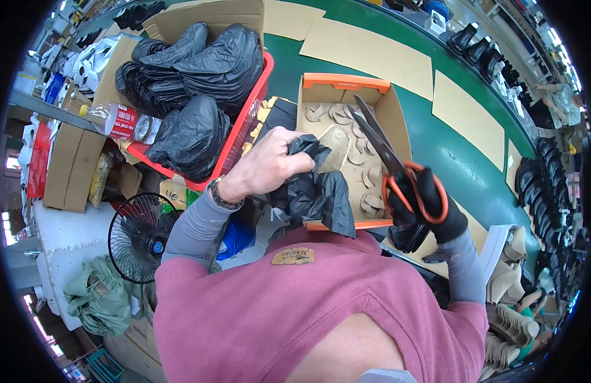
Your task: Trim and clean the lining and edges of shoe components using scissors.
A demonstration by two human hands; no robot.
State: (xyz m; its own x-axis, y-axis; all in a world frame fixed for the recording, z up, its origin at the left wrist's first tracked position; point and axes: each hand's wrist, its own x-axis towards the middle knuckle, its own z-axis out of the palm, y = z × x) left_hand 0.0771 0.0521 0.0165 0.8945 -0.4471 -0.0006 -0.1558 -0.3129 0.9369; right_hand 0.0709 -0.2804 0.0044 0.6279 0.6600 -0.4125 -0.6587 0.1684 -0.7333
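My left hand, bare with a watch at the wrist, is closed on a crumpled piece of thin black crinkly material hanging in front of my chest. My right hand, in a black glove, grips orange-handled scissors. Their dark blades are slightly apart and point up and away, over a cardboard box with orange edges. Several small tan crescent-shaped pieces lie in that box. A flat beige piece with a rounded end shows beside the black material, partly covered by it.
A red plastic basket at left holds stacks of black crinkly pieces and a clear bottle. A black fan stands below it. Cardboard sheets lie on the green table. Black boots stand at far right.
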